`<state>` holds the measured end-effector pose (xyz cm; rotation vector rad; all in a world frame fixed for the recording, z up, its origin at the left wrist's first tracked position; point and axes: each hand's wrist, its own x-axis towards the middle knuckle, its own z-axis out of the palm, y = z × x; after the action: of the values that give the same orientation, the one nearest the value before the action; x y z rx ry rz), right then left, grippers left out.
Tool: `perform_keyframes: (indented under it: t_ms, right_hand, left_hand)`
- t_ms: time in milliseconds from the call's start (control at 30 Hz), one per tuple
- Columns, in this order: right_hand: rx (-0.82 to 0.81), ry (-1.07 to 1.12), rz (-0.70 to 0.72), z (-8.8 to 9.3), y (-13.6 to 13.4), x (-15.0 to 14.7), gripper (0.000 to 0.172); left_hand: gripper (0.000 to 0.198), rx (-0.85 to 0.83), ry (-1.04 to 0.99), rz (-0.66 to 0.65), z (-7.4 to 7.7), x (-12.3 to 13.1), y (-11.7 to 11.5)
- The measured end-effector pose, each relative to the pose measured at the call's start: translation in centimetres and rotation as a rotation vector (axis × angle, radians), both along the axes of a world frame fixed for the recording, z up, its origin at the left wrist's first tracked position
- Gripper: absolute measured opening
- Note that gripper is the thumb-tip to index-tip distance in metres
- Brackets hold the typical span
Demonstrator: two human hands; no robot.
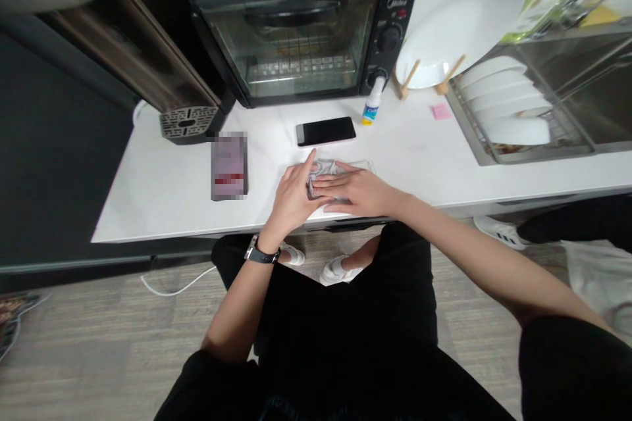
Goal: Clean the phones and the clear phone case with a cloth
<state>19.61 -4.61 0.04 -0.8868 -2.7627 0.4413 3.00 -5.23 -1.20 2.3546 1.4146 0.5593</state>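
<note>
Both my hands rest on a small grey folded cloth [326, 170] near the front edge of the white counter [162, 191]. My left hand [292, 196], with a watch on its wrist, lies on the cloth's left side with the index finger stretched forward. My right hand [356, 189] presses flat on the cloth from the right, fingers straight and pointing left. Part of the cloth, and something clear beneath it, shows beyond my fingers.
A black phone [326, 131] lies behind the cloth. A small card packet [228, 166] is to the left. A black toaster oven [306, 26], a small bottle [372, 107], white plates [459, 26], a pink note [441, 111] and a dish rack [513, 112] stand at the back and right.
</note>
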Motion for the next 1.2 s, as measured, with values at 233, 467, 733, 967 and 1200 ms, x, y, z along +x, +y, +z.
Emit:
perform_keyframes:
  t_ms: [233,467,733,967,1200]
  right_hand:
    - [0.029,-0.041,-0.166,-0.2,-0.6,5.3,0.043]
    - [-0.021,-0.021,-0.123,0.4,-2.5,4.0,0.047]
    - [0.1,0.003,-0.011,0.7,0.5,0.1,0.044]
    - [0.065,-0.036,-0.196,1.0,-1.1,5.3,0.042]
    - [0.005,0.002,-0.137,1.1,-2.5,2.5,0.046]
  left_hand:
    - [0.075,-0.007,-0.012,0.021,0.3,0.1,-0.2]
    - [0.075,-0.001,-0.052,0.028,0.3,0.1,-0.2]
    - [0.073,0.008,-0.083,0.038,0.7,-0.2,0.0]
    - [0.077,-0.01,-0.084,0.04,0.8,-0.3,-0.1]
    - [0.077,-0.023,-0.068,0.031,0.5,-0.2,0.1]
